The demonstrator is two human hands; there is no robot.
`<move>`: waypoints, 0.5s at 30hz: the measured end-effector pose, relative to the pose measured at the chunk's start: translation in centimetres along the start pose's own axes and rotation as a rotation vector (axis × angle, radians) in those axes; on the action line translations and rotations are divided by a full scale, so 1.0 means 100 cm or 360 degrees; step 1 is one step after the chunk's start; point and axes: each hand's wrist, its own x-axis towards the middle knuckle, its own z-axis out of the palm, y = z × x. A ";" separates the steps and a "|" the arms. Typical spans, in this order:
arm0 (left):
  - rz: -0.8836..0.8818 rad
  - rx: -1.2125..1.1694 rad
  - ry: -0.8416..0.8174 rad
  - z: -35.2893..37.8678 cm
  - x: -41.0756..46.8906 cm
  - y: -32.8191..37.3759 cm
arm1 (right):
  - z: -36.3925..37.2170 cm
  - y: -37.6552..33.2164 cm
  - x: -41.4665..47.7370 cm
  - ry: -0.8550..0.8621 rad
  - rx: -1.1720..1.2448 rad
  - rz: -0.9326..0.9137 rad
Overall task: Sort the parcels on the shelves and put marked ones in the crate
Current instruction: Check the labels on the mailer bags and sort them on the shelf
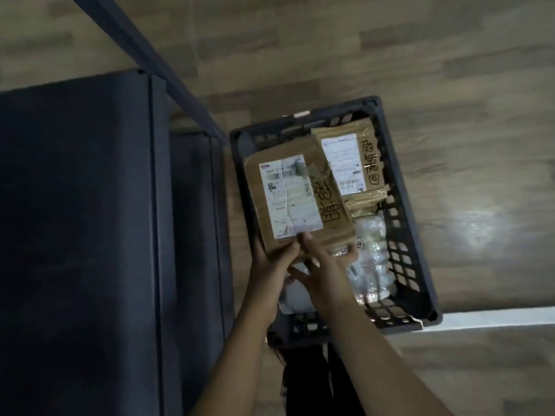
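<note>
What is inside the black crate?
A taped brown parcel and clear-wrapped packets lie in the crate. The cardboard parcel gripped by the left hand and right hand hides what lies beneath.

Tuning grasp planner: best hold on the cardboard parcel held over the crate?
Probably its near short edge, from the person's side: the cardboard parcel is flat, and that edge, where the left hand grips, sits clear of the crate walls.

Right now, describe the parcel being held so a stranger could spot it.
Find the black crate beside the dark shelving. Over its shelf-side half, the left hand and right hand grip a flat cardboard parcel. Unlike the tape-wrapped parcel and bubble-wrapped parcel, its label is creased.
</note>
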 end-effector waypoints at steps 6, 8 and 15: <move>0.0021 0.0003 0.0128 -0.020 0.029 -0.016 | 0.003 0.013 0.029 -0.0157 -0.0119 0.0223; 0.0033 0.0009 0.0134 -0.020 0.040 -0.018 | -0.001 0.009 0.037 -0.0151 -0.0136 0.0261; -0.0029 0.0196 0.0176 -0.011 0.080 -0.032 | 0.003 -0.010 0.075 -0.0010 -0.0262 0.0321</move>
